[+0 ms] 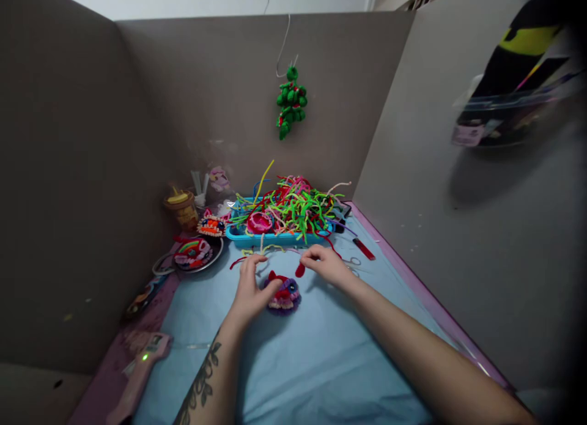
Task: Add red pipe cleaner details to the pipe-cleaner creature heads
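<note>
A small round pipe-cleaner piece, purple with red and pink on top, lies on the light blue mat. My left hand rests against its left side, thumb touching it and fingers curled upward. My right hand sits just right of it, fingers pinched on a short red pipe-cleaner bit.
A blue tray heaped with coloured pipe cleaners stands behind the hands. Finished pieces sit on a plate at left, near a yellow-lidded jar. A pink glue gun lies front left. Scissors lie right. Brown cardboard walls enclose the desk; a green ornament hangs on the back wall.
</note>
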